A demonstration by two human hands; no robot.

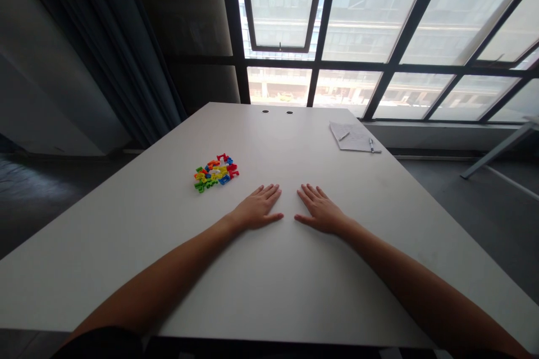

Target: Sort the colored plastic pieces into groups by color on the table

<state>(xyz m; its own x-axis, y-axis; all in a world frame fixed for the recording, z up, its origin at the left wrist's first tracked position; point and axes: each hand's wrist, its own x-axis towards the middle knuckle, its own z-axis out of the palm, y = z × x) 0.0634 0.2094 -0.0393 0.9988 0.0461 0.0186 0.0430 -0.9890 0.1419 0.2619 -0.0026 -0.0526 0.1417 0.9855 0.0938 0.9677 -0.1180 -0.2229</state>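
Observation:
Palm down on the white table (278,280), my left hand (257,207) lies flat with its fingers stretched out and the thumb apart. My right hand (319,208) rests the same way to its right, a small gap between the two thumbs. Neither hand holds anything. Beyond and to the left of my left hand is a loose pile of small plastic pieces (217,173) in red, orange, yellow, green, blue and white. The pieces overlap, and their exact shapes are too small to make out. No hand touches them.
Sheets of paper (356,136) lie at the table's far right, with a pen (371,145) and another slim pen-like item (344,136) on top. Two dark round cable holes (289,113) sit near the far edge. Behind stand windows (282,5) and a dark blue curtain (105,39).

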